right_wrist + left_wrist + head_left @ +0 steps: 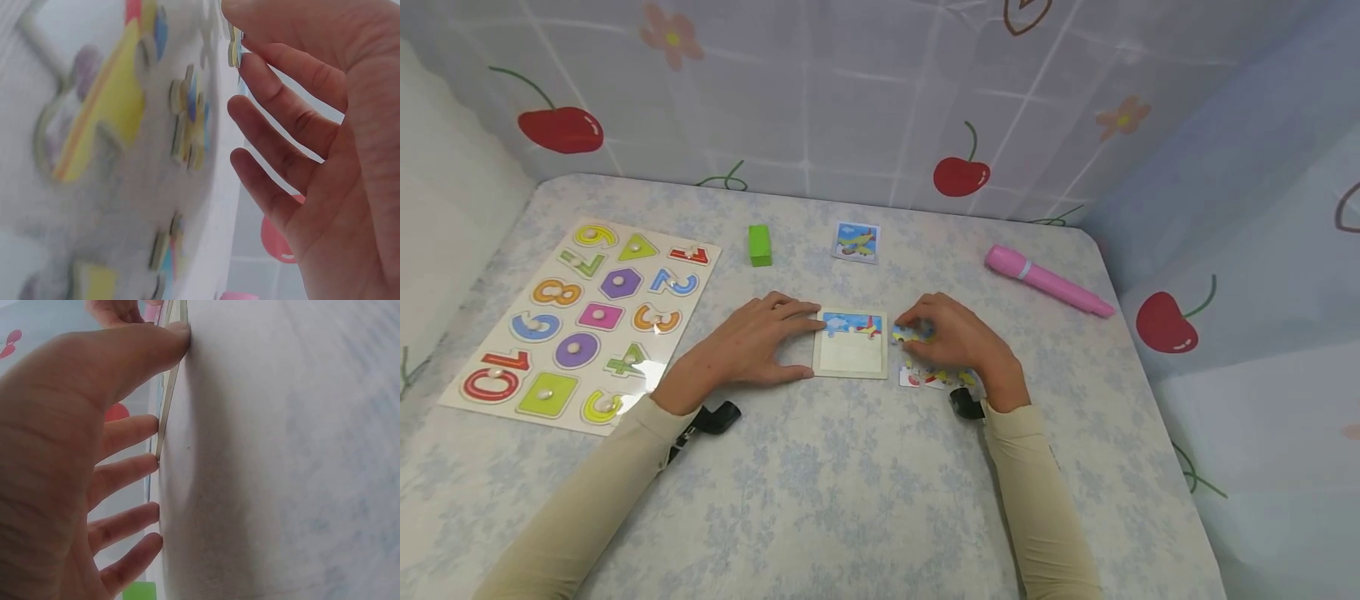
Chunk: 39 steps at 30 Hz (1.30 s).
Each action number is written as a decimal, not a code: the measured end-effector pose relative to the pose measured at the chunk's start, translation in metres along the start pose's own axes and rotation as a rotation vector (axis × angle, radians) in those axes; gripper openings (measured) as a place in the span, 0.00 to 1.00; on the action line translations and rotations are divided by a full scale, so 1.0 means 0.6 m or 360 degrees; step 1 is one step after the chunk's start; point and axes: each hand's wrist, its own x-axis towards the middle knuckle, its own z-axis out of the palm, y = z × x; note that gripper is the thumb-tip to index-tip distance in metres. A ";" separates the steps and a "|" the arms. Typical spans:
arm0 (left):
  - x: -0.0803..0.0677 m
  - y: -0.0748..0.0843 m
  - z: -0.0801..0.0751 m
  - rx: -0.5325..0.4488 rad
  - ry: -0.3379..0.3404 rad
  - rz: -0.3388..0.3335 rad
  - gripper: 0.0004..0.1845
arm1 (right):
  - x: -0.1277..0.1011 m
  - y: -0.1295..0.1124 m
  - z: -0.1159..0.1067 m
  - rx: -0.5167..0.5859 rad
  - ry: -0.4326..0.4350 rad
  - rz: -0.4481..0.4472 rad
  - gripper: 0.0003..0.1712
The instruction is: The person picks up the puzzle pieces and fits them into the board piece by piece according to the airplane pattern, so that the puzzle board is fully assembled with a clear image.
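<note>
A small wooden puzzle frame (850, 354) lies flat on the table, with a strip of blue sky and a red and yellow plane filled in along its top. My left hand (801, 342) lies flat beside it. In the left wrist view the thumb (169, 337) and straight fingers of that left hand (125, 425) touch the frame's edge (167, 406). My right hand (904, 332) pinches a puzzle piece (913, 335) just right of the frame, also seen as the piece (233, 49) in the right hand (240, 34). Loose pieces (936, 379) (190, 122) lie under that palm.
A board of numbers and shapes with pegs (583, 317) lies at the left. A green block (760, 246) and a plane picture card (857, 242) sit behind the frame. A pink marker (1047, 279) lies at the right. Cherry-print walls enclose the table.
</note>
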 end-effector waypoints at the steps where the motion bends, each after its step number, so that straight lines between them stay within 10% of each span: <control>1: 0.000 0.000 0.000 -0.0001 -0.0001 -0.0001 0.40 | 0.002 -0.002 0.000 -0.0004 -0.0001 -0.0005 0.18; 39: 0.002 0.000 -0.004 -0.0071 -0.0010 -0.0028 0.43 | 0.075 -0.079 0.029 -0.0069 -0.0094 -0.0257 0.17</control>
